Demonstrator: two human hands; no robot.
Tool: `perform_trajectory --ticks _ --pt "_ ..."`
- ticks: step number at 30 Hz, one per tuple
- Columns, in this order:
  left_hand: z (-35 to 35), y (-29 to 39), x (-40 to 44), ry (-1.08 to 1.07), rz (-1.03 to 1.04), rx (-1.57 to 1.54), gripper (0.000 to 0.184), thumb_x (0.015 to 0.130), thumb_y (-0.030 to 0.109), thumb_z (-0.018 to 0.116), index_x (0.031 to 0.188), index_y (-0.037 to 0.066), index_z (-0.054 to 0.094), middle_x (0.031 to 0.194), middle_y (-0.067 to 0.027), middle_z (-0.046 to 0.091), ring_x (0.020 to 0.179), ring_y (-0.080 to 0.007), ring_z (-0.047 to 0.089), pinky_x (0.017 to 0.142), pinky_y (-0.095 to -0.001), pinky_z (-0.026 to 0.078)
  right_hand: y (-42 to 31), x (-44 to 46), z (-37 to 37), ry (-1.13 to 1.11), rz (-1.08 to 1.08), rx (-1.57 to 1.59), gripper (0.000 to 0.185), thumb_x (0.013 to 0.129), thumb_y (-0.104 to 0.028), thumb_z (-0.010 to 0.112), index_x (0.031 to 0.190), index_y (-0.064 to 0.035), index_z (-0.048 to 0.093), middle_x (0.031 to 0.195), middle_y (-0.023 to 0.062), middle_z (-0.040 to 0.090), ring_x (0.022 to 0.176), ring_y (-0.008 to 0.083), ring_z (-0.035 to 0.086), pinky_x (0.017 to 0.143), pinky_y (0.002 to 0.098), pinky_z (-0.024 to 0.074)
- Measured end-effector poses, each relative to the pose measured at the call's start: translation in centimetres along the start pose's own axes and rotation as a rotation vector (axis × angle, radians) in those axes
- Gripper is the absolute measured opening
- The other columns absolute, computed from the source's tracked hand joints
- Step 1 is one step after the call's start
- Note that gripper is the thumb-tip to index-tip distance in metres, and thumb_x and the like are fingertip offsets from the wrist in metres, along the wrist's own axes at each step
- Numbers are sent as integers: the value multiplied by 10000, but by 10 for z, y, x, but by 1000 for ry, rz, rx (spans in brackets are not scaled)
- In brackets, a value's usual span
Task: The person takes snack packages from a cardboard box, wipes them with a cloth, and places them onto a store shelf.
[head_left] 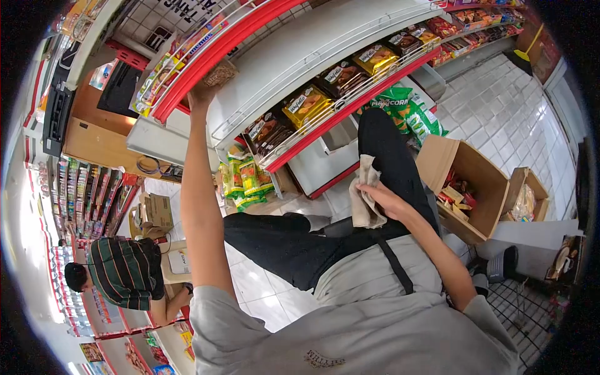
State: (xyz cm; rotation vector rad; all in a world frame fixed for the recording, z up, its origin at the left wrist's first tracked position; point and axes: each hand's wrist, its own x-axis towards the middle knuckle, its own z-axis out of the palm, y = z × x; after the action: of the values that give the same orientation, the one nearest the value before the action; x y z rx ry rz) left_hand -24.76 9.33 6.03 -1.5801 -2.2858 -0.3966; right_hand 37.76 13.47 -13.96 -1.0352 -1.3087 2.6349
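Observation:
My left arm stretches up to the wire-fronted shelf, where my left hand (203,97) is against a brown patterned packet (220,74). The hand looks closed on the packet, though the red shelf edge hides part of the fingers. In front of my raised knee, my right hand (382,199) pinches a crumpled beige cloth (367,187), which hangs below the fingers. The white shelf board (269,69) lies beside the packet. On the tier below stand wafer packs (307,107) in gold and dark brown wrappers.
Green snack bags (403,109) and yellow-green packs (245,177) are at floor level under the shelf. To the right, an open cardboard box (472,187) holds red packets. A person in a striped shirt (125,272) bends by the left shelves. A yellow-handled broom (528,50) stands far back.

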Motion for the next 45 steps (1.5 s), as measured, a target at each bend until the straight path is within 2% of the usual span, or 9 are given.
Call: perform_trajectory --ticks 11,15,20,24,26,32,35,39,45 --pt "-29 51 -20 23 166 36 289 966 217 669 1202 51 693 1155 -137 726 1033 -239 686 891 -403 546 27 24 -13 -70 -111 11 518 1019 -290 655 1449 -41 509 1317 55 625 1212 156 576 1064 348 460" --pt "-90 331 -96 84 109 -357 372 969 114 684 1335 71 636 1183 -70 706 978 -197 669 847 -324 521 29 34 -16 -210 -159 197 229 1034 -251 581 1124 -65 681 1080 24 663 1038 148 593 953 343 492" --pt "-38 522 -156 -593 364 -884 372 907 167 745 1255 64 663 1126 -117 694 950 -245 675 858 -377 532 34 56 -9 -268 -148 635 175 1001 -237 590 1051 -103 691 992 21 682 917 204 598 821 385 502" --pt "77 623 -181 -911 635 -798 443 953 272 726 1316 41 616 1204 -167 674 1012 -295 687 904 -398 547 74 59 -19 203 -1163 -370 181 979 -172 585 1125 -78 635 1181 53 630 1101 196 580 986 352 468" --pt "155 668 -199 -975 796 -820 459 959 352 712 1291 48 626 1223 -175 670 1056 -321 674 913 -416 544 48 47 -32 -43 -643 -784 160 904 -135 599 1053 -80 581 1081 49 564 1023 216 539 903 344 452" --pt "323 776 -240 -1257 909 -512 423 961 320 629 1302 69 640 1225 -226 685 1166 -384 652 972 -498 522 54 37 -35 34 -954 -230 265 864 -298 642 935 -63 543 887 54 550 844 213 490 754 361 424" --pt "361 807 -250 -1219 759 -310 389 969 326 610 1260 75 673 1221 -225 697 1156 -379 668 984 -483 526 56 36 -39 109 -1029 -63 284 896 -334 611 915 -69 510 884 34 504 838 198 439 761 341 407" --pt "359 834 -277 -1326 487 -181 370 969 344 617 1185 57 704 1158 -209 721 1118 -366 696 946 -476 544 36 -1 -50 -202 -544 671 296 899 -351 618 934 -80 505 885 15 439 844 190 387 776 332 395" --pt "419 835 -323 -1400 193 -423 342 946 339 706 1061 16 698 1101 -173 736 991 -347 719 868 -461 567 52 -50 -72 -312 -465 741 300 905 -349 625 978 -75 525 925 27 468 894 190 416 821 326 397"
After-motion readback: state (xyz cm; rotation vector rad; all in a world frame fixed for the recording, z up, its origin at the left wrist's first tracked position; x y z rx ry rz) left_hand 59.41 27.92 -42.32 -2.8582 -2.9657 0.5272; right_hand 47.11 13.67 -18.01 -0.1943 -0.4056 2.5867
